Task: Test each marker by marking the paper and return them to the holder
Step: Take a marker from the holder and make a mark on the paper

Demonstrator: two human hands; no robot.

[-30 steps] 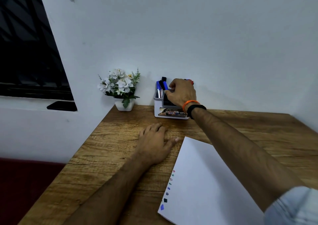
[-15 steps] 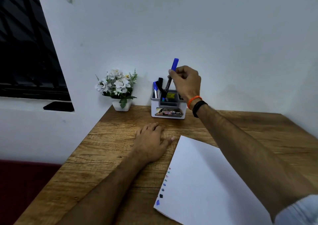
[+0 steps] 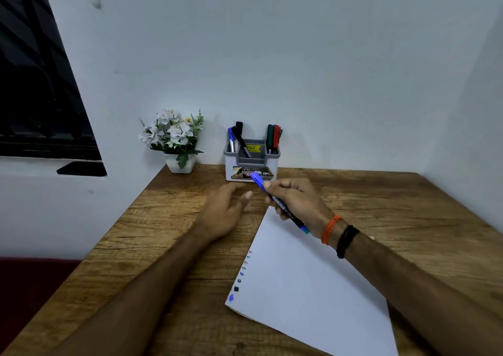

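My right hand (image 3: pixel 298 200) grips a blue-capped marker (image 3: pixel 275 199), held slanted over the top corner of the white paper (image 3: pixel 307 290), its cap pointing toward the holder. A column of small coloured test marks (image 3: pixel 241 274) runs down the paper's left edge. My left hand (image 3: pixel 224 210) hovers just left of the marker with fingers apart and nothing in it. The white and grey holder (image 3: pixel 251 162) stands against the wall, with blue and black markers (image 3: pixel 236 137) in its left side and green and red markers (image 3: pixel 274 137) in its right side.
A small white pot of artificial flowers (image 3: pixel 175 140) stands left of the holder at the desk's back corner. The wooden desk (image 3: pixel 408 208) meets walls at the back and right. A dark window (image 3: pixel 38 83) is on the left.
My right hand lifted the blue marker out of the holder and brought it down over the paper's top corner. My left hand rose off the desk and moved toward the marker.
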